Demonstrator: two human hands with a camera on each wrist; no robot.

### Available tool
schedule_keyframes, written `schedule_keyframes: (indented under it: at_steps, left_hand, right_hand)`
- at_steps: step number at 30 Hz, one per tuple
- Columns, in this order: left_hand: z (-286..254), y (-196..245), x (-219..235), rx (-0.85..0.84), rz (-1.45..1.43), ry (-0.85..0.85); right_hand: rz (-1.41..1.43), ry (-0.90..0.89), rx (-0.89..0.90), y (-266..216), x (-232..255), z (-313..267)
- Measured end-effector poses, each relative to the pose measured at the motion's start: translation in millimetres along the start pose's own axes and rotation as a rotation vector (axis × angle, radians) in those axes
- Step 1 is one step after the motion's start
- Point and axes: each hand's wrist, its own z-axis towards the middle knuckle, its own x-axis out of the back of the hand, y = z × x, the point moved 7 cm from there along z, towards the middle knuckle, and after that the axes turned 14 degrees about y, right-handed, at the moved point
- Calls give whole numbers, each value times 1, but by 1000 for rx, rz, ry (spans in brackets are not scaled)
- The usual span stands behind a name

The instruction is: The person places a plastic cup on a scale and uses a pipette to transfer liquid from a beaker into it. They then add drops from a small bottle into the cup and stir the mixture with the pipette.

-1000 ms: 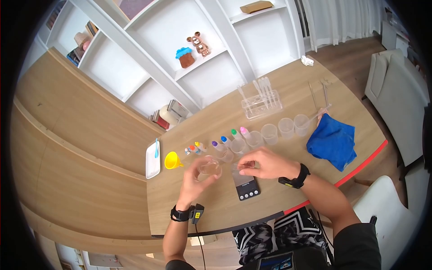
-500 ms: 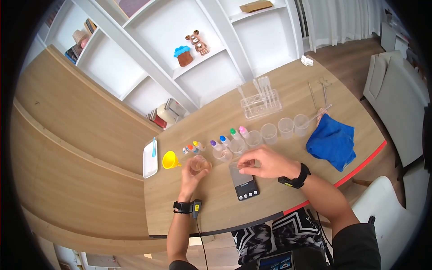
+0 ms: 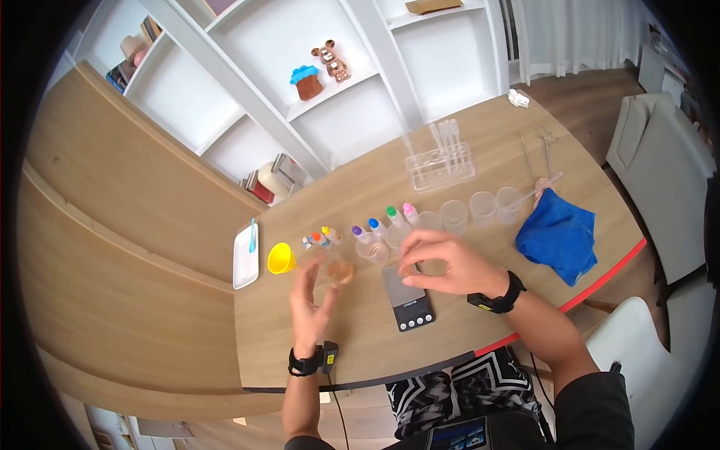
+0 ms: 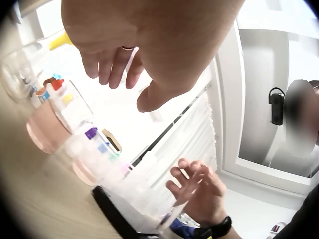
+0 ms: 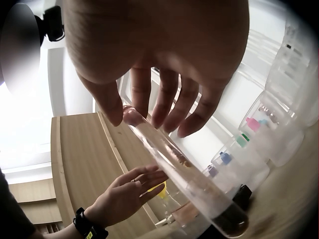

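My left hand (image 3: 307, 311) is off the clear plastic cup (image 3: 340, 271) of pinkish-amber liquid, its fingers apart and holding nothing. In the left wrist view the same cup (image 4: 47, 129) stands on the table below the hand. My right hand (image 3: 450, 266) hovers over a small digital scale (image 3: 411, 304) with a steel plate. Between thumb and fingertips it pinches the upper end of a clear test tube (image 5: 184, 172), which slants down with its rounded end lowest. Another cup (image 3: 371, 249) with a little liquid stands behind the scale.
Several clear cups (image 3: 454, 217) and colour-capped dropper bottles (image 3: 394, 215) line the table's middle. A yellow funnel (image 3: 281, 259) and white tray (image 3: 244, 261) lie left. A clear rack (image 3: 442, 174) stands behind; a blue cloth (image 3: 556, 236) lies right.
My left hand carried the cup of liquid toward the funnel, set it down and let go, fingers drawing back left. The right hand stays above the scale.
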Motion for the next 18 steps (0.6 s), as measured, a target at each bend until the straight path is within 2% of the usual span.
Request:
schedule_keyframes:
  at_steps: [1,4,6,9,12,13,16,18]
  left_hand:
    - [-6,4,-6,24,-53,-52]
    - [-22,22,-37,45,-182,-220]
    - [-31,39,-64,-3,-223,-357]
    - [-39,55,-91,-48,-301,-419]
    - [-45,34,-111,164,-485,-547]
    - [-45,33,-114,153,-541,-496]
    - [-44,19,-107,215,-542,-559]
    - [-42,9,-100,274,-636,-515]
  right_hand:
    - [-16,45,80,-6,1,1]
    - [112,-14,-153,-5,-3,0]
    - [94,-21,-178,-6,-3,-2]
    - [48,-37,-185,-7,-7,-3]
    - [-21,-71,-191,-4,-10,-5]
    - [-49,-86,-192,-2,-11,-6]
    - [-77,-75,-190,-3,-14,-3]
    - [-135,-43,-198,-4,-10,1]
